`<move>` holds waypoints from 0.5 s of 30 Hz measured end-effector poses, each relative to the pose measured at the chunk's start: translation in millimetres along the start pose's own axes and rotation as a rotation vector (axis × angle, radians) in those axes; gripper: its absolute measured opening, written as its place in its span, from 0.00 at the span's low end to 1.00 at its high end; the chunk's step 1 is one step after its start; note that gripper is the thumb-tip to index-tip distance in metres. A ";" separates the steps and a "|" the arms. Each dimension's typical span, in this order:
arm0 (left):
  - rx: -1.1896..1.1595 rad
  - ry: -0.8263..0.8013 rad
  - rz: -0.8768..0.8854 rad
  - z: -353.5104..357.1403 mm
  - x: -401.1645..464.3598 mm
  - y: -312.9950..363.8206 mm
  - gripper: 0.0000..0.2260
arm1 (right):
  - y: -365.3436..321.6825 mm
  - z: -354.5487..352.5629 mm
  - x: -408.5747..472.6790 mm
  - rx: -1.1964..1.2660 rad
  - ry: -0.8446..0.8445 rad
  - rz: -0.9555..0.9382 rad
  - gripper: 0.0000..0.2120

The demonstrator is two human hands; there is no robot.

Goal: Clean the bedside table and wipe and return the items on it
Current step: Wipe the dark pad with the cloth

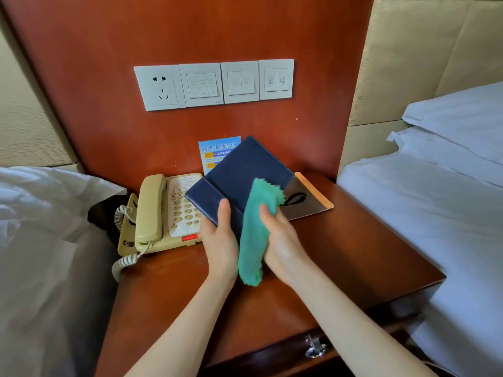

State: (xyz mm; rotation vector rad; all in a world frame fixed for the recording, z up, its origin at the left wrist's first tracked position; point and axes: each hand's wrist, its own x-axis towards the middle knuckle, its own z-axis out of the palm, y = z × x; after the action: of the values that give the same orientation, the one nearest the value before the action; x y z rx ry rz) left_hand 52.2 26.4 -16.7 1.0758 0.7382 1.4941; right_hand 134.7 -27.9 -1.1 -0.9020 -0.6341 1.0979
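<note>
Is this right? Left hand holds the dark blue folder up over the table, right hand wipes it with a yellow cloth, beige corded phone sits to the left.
Not quite: the cloth is green, not yellow, as the head view shows. The rest stands: the left hand holds the dark blue folder up over the wooden bedside table, the right hand wipes it, and the beige corded phone sits to the left.

One phone, one folder, one cloth, four wall plates.

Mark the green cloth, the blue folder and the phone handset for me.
green cloth (253, 240), head view, on the middle of the hanging fold.
blue folder (242, 170), head view, on its bare cover above the cloth.
phone handset (149, 210), head view, on the middle of the grip.
</note>
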 end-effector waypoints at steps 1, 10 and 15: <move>0.024 -0.048 0.022 -0.3 -1.0 -0.7 0.12 | 7.6 1.6 -0.1 -0.136 0.015 -0.046 0.17; 0.056 -0.050 0.026 5.0 -8.0 -2.8 0.17 | -55.4 -11.0 18.9 -0.204 0.398 -0.173 0.03; -0.045 -0.021 -0.044 -2.6 -2.6 0.2 0.10 | -5.0 9.7 -9.6 -0.253 0.162 -0.134 0.10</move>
State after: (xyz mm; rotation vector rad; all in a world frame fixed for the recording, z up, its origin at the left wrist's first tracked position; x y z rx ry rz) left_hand 49.7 24.1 -18.1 1.0334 0.7060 1.4532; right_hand 126.0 -34.9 8.1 -1.1369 -0.6985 0.8266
